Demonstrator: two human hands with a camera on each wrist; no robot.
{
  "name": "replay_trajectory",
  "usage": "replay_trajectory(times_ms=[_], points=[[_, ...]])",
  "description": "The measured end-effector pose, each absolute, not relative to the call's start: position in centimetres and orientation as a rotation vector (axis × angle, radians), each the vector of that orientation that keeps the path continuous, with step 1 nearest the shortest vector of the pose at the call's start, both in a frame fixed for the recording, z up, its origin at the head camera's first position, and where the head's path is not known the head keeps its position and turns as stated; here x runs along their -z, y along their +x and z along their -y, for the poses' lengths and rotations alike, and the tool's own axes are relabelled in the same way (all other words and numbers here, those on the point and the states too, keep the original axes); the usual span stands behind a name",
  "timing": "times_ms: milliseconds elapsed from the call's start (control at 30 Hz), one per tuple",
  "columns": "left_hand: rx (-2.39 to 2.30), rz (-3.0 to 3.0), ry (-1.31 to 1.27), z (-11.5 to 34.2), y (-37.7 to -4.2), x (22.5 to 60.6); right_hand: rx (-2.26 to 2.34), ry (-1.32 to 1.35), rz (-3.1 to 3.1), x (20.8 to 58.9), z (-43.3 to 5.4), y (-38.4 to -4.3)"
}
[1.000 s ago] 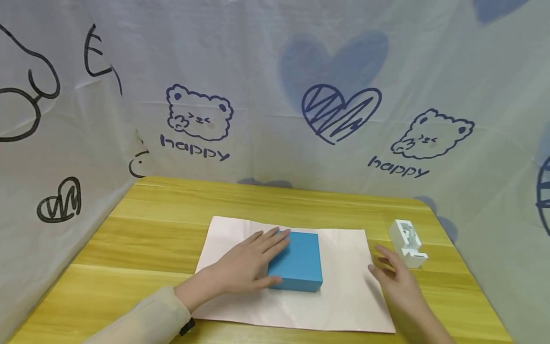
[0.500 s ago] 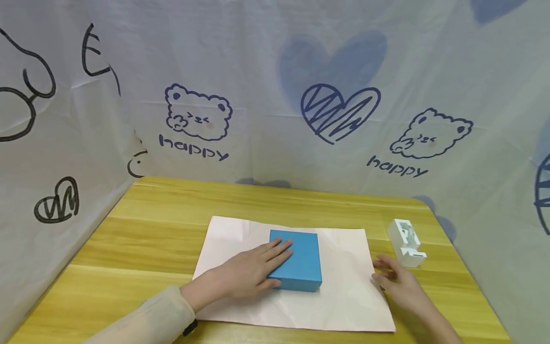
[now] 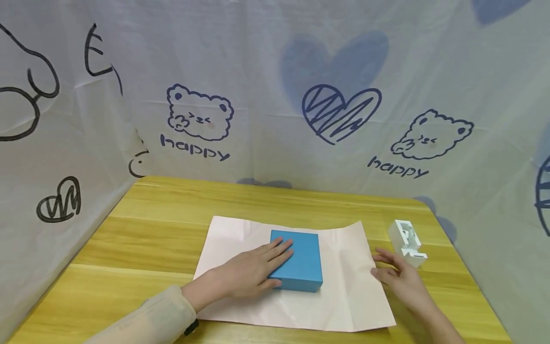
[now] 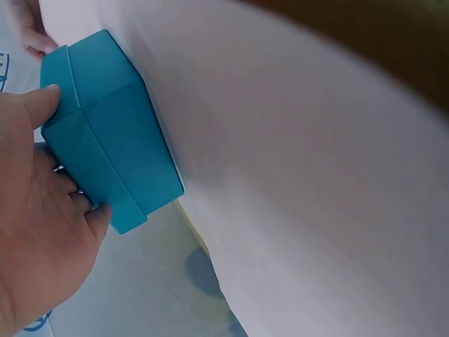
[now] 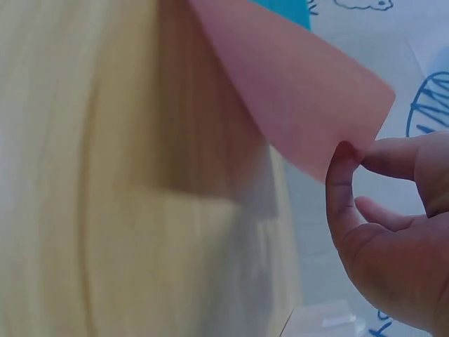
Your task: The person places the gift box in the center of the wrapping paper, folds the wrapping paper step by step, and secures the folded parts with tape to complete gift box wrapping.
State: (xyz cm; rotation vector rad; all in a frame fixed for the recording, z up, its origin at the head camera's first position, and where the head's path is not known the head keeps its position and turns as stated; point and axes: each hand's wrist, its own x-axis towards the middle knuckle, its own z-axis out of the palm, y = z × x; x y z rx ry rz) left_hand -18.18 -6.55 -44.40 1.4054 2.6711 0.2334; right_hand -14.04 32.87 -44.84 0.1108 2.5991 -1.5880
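Observation:
A lidded blue box [image 3: 305,258] rests on a sheet of pale pink paper [image 3: 339,306]. My left hand [image 3: 251,270] lies on the box's left part with its fingers extended across the top. The left wrist view shows the thumb of that hand [image 4: 49,189] at the lid's edge. At the sheet's right edge, my right hand [image 3: 406,284] pinches the paper between thumb and index finger. In the right wrist view the paper's pink underside [image 5: 302,91] curves up off the wood toward the pinching fingers.
A white tape dispenser [image 3: 408,243] stands on the yellow wood-grain table [image 3: 142,239], just beyond my right hand. Behind and beside the table hangs a pale cloth [image 3: 266,134] printed with hearts and bears.
My left hand has slid slightly down and settled on the box. The right hand came to the paper's right edge and took hold of it, and that side now lifts and bends.

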Motion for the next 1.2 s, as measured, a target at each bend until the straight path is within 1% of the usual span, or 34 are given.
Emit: replay_trajectory(times_ms=[200,600,800,967,1200], points=[[-0.229,-2.677,1.406,6.5,-18.1,44.3,1.650,0.070,-2.578,43.8,-31.8,-14.1],[-0.211,-2.687,1.407,6.4,-18.2,44.5,1.552,0.046,-2.618,41.9,-29.9,-15.0],[-0.194,-2.695,1.409,6.4,-18.2,44.5,1.589,0.000,-2.597,40.0,-27.4,-15.6],[-0.196,-2.690,1.413,6.4,-18.2,44.4,1.592,-0.122,-2.633,38.9,-25.1,-16.2],[-0.199,-2.686,1.418,6.5,-18.2,44.3,1.513,-0.251,-2.664,38.6,-21.5,-17.3]])
